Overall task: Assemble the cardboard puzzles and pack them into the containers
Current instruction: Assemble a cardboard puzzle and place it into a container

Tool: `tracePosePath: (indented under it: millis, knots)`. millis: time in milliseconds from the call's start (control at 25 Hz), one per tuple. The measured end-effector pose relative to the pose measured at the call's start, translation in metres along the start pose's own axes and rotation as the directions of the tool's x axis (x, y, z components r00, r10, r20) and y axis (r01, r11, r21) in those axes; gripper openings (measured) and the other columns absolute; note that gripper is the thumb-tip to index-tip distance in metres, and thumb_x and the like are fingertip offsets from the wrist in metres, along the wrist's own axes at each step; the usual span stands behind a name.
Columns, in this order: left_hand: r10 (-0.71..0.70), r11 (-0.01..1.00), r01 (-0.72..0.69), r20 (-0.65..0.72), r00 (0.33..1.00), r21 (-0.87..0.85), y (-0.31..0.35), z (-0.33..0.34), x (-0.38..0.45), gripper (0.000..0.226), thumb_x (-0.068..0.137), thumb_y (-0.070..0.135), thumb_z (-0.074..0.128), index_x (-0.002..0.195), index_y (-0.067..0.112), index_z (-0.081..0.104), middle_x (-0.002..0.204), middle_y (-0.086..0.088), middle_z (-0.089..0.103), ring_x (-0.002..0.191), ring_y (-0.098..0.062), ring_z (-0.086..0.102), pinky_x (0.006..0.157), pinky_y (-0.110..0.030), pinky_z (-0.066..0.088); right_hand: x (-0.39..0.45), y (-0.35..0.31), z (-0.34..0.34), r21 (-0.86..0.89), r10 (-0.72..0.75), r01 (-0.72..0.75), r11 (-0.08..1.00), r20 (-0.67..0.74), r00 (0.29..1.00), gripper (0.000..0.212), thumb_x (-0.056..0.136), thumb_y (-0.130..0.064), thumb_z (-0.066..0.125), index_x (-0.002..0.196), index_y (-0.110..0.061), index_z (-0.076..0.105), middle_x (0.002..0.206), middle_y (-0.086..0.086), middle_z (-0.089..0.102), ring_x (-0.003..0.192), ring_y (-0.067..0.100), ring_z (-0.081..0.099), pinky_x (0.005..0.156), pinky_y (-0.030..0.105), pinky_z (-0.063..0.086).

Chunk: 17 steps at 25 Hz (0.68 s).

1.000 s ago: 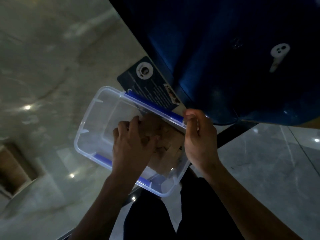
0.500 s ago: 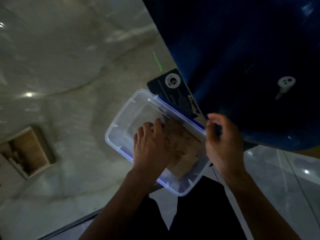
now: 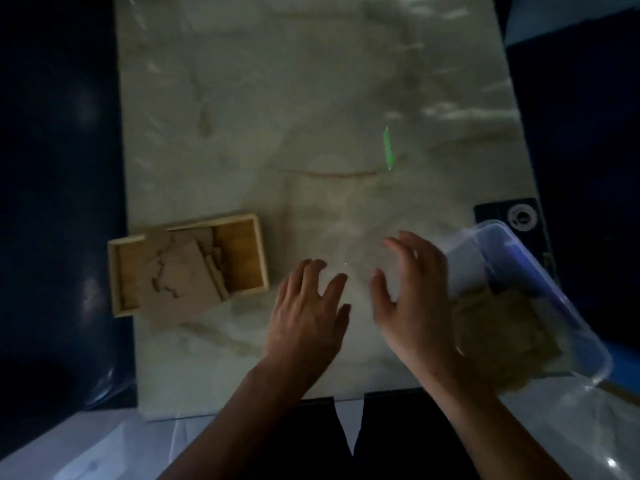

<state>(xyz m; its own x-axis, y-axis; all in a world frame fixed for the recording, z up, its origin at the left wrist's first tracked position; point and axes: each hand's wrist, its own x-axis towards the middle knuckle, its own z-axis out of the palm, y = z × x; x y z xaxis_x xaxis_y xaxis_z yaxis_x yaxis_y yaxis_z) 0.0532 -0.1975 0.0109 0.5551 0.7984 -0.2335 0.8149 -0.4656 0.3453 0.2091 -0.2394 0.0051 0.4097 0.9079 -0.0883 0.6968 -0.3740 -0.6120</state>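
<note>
A clear plastic container [image 3: 540, 271] with a blue-edged rim sits at the table's right edge, holding brown cardboard puzzle pieces [image 3: 498, 327]. A wooden tray [image 3: 249, 258] on the left holds more cardboard puzzle pieces [image 3: 180, 275], some overhanging its front edge. My left hand [image 3: 308, 313] hovers over the bare marble between the two, fingers apart and empty. My right hand [image 3: 412, 296] is beside it, fingers spread and empty, just left of the plastic container.
The marble table [image 3: 311, 116] stretches far ahead. A dark card with a white round logo [image 3: 519, 216] lies behind the plastic container. Dark blue surfaces flank the table on both sides. The table's front edge is near my legs.
Both hands have left the plastic container and moved left over the table. The view has swung left, so the container now sits at the right and the wooden tray is in sight.
</note>
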Motion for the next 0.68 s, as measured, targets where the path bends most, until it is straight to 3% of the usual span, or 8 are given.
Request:
tracePosePath:
  millis: [200, 320, 400, 520, 600, 680]
  knots:
    - [-0.196, 0.980, 0.195, -0.023, 0.980, -0.043, -0.109, -0.014, -0.028, 0.043, 0.090, 0.038, 0.063, 0.127, 0.017, 0.055, 0.132, -0.013, 0.051, 0.122, -0.030, 0.049, 0.093, -0.045, 0.052, 0.011, -0.073, 0.077, -0.033, -0.132, 0.144, 0.989, 0.237, 0.962, 0.041, 0.094, -0.024, 0.058, 0.133, -0.009, 0.055, 0.133, 0.013, 0.056, 0.129, 0.030, 0.046, 0.105, 0.042, 0.045]
    - [-0.292, 0.955, 0.281, -0.138, 0.946, -0.094, -0.167, -0.020, -0.047, 0.045, 0.083, 0.026, 0.073, 0.123, 0.018, 0.052, 0.127, -0.008, 0.046, 0.114, -0.025, 0.046, 0.084, -0.047, 0.056, 0.014, -0.106, 0.117, -0.033, -0.137, 0.160, 0.987, 0.363, 0.922, 0.042, 0.096, -0.030, 0.055, 0.135, -0.015, 0.053, 0.129, 0.008, 0.057, 0.123, 0.024, 0.048, 0.100, 0.035, 0.047]
    - [-0.410, 0.906, 0.379, -0.171, 0.896, -0.189, -0.197, -0.020, -0.057, 0.050, 0.081, 0.020, 0.076, 0.124, 0.020, 0.051, 0.128, -0.011, 0.046, 0.113, -0.028, 0.049, 0.079, -0.040, 0.054, 0.015, -0.125, 0.139, 0.047, 0.015, -0.039, 0.998, 0.436, 0.900, 0.043, 0.095, -0.032, 0.059, 0.135, -0.017, 0.053, 0.128, 0.007, 0.059, 0.121, 0.022, 0.052, 0.096, 0.029, 0.045]
    - [-0.682, 0.643, 0.575, -0.036, 0.730, -0.506, -0.235, -0.021, -0.062, 0.045, 0.085, 0.027, 0.075, 0.123, 0.033, 0.051, 0.119, 0.000, 0.047, 0.103, -0.022, 0.054, 0.073, -0.019, 0.043, 0.025, -0.149, 0.164, 0.143, 0.285, -0.404, 0.903, 0.505, 0.815, 0.048, 0.095, -0.030, 0.062, 0.138, -0.015, 0.051, 0.132, 0.009, 0.061, 0.119, 0.022, 0.059, 0.099, 0.033, 0.048]
    - [-0.757, 0.470, 0.614, 0.069, 0.650, -0.634, -0.251, -0.022, -0.060, 0.037, 0.086, 0.038, 0.072, 0.115, 0.043, 0.049, 0.113, 0.007, 0.046, 0.095, -0.014, 0.056, 0.064, -0.017, 0.043, 0.028, -0.163, 0.172, 0.158, 0.381, -0.529, 0.834, 0.528, 0.759, 0.053, 0.095, -0.032, 0.062, 0.143, -0.016, 0.047, 0.134, 0.008, 0.060, 0.116, 0.020, 0.061, 0.097, 0.036, 0.052]
    - [-0.770, 0.384, 0.605, 0.120, 0.626, -0.697, -0.257, -0.022, -0.056, 0.035, 0.085, 0.046, 0.070, 0.113, 0.045, 0.049, 0.114, 0.006, 0.053, 0.094, -0.008, 0.058, 0.062, -0.018, 0.046, 0.029, -0.174, 0.177, 0.155, 0.444, -0.600, 0.784, 0.536, 0.718, 0.058, 0.094, -0.033, 0.062, 0.147, -0.017, 0.042, 0.136, 0.007, 0.060, 0.118, 0.020, 0.061, 0.096, 0.034, 0.052]
